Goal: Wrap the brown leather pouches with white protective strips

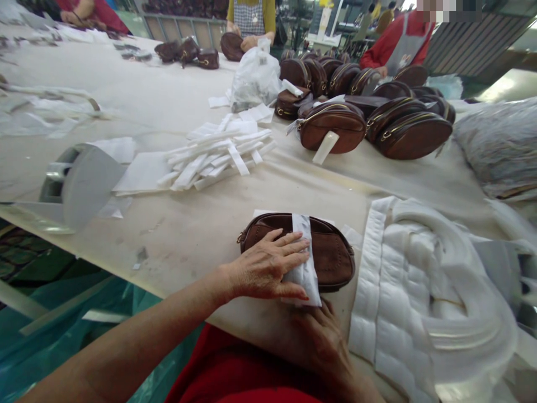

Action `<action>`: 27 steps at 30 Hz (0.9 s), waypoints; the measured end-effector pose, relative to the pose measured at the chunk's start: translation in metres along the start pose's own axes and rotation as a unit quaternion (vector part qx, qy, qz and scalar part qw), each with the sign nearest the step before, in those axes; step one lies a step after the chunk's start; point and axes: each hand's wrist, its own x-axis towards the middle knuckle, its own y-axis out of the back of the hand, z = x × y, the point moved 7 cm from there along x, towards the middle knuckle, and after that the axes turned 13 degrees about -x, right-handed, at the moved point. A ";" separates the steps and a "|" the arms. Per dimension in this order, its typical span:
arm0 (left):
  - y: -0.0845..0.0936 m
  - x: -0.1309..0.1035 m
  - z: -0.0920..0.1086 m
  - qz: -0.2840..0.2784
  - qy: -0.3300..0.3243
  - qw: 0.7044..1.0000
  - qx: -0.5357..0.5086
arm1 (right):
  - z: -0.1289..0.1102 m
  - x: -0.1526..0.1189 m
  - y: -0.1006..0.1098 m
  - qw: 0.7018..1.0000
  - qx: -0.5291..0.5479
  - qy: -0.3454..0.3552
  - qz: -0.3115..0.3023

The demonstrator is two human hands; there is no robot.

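Observation:
A brown oval bag (335, 260) with stitched seams lies on the table in front of me. A white wrapping strip (302, 280) runs across its middle and hangs over its near edge. My left hand (272, 266) lies on the bag and strip, fingers stretched out flat and pressing down. Just below the bag's near edge is my right hand (327, 341), close to the strip's lower end. Motion blurs its fingers and their tips are partly hidden, so whether they grip the strip cannot be made out.
White padded material (390, 296) lies right of the bag. Beyond it are a pile of white strips (222, 154), a tape dispenser (84, 184), a plastic bag (255, 78) and several brown bags (331, 126). Co-workers (251, 22) stand across the table (176, 240).

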 end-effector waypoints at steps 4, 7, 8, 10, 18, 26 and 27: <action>-0.001 0.001 0.000 0.002 -0.002 1.000 0.009 | -0.013 0.010 0.009 0.998 0.044 0.012 0.048; -0.002 0.000 0.000 0.003 -0.006 1.000 0.022 | -0.016 0.011 0.010 0.997 0.059 -0.003 0.057; -0.002 -0.001 0.000 0.005 -0.008 1.000 0.028 | -0.016 0.011 0.008 0.996 0.061 -0.010 0.056; -0.002 -0.002 0.001 0.018 -0.018 0.999 0.041 | -0.015 0.007 0.004 0.997 0.060 -0.028 0.050; 0.002 -0.010 0.020 0.101 -0.133 0.983 0.075 | -0.013 0.002 -0.004 0.998 0.047 -0.038 0.016; -0.002 -0.018 0.031 0.137 -0.144 0.974 0.108 | -0.012 0.003 0.001 0.997 0.059 -0.050 -0.002; -0.003 -0.019 0.032 0.138 -0.147 0.973 0.112 | -0.012 0.006 0.008 0.998 0.054 -0.037 -0.006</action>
